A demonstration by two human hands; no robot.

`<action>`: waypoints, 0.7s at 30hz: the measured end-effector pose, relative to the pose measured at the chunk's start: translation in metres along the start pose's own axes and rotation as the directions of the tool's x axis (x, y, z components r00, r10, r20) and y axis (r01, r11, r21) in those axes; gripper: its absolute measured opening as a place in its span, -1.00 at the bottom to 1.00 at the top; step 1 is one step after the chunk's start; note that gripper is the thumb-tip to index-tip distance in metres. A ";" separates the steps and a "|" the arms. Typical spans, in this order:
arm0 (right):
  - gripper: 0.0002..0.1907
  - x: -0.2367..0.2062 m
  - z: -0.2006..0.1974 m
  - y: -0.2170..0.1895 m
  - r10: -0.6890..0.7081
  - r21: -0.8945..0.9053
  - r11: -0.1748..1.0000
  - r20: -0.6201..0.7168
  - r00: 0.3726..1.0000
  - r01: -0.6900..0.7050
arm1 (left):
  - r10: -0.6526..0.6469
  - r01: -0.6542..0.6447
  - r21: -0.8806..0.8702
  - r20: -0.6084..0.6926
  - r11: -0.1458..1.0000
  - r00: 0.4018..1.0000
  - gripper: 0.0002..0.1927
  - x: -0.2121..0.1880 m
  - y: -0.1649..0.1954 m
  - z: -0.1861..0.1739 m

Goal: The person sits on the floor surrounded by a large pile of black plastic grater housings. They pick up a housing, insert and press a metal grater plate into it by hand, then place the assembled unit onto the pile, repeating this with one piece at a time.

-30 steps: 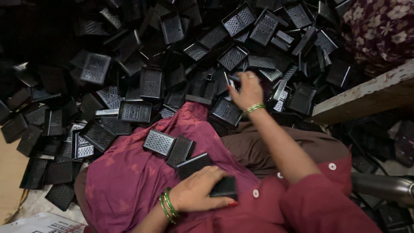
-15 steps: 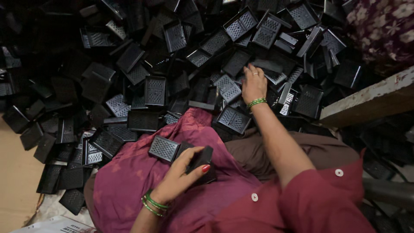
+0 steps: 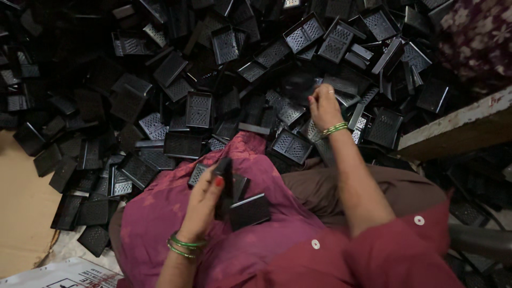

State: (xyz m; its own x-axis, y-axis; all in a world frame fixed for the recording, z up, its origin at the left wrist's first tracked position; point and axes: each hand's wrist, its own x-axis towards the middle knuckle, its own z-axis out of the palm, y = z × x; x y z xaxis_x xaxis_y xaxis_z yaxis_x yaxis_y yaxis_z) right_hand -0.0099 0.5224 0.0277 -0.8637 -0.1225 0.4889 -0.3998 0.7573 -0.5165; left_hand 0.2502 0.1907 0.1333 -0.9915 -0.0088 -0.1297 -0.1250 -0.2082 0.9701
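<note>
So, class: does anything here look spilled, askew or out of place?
Yes. The black perforated trays lie in a loose heap, tilted every way, none stacked. Some have spilled onto the magenta cloth over the lap, by the left hand, which holds one. The right hand reaches into the heap.

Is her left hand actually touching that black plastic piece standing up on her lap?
Touching. The head view shows the left hand with its thumb and fingers closed around the upright black plastic piece, with no gap between them.
</note>
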 end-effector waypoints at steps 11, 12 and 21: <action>-0.78 -0.061 -0.057 -0.187 -0.451 0.656 0.755 0.502 0.738 0.015 | -0.277 0.258 -0.285 -0.024 0.923 0.961 -0.61 0.019 -0.033 0.018; -0.78 -0.072 -0.052 -0.198 -0.419 0.694 0.720 0.429 0.800 0.005 | -0.312 0.278 -0.348 -0.045 0.896 0.949 -0.62 0.017 -0.044 0.030; -0.41 -0.126 -0.001 -0.205 -0.220 0.752 0.621 0.438 0.871 -0.221 | -0.194 0.107 -0.236 -0.388 0.966 0.901 -0.57 0.029 -0.063 0.039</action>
State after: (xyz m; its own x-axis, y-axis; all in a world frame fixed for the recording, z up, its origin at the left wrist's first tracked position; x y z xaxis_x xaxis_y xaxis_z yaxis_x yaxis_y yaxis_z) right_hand 0.1813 0.3833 0.0729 -0.7994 -0.5544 0.2314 -0.2880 0.0156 -0.9575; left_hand 0.2280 0.2412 0.0768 -0.8553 -0.3467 -0.3851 -0.2183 -0.4330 0.8746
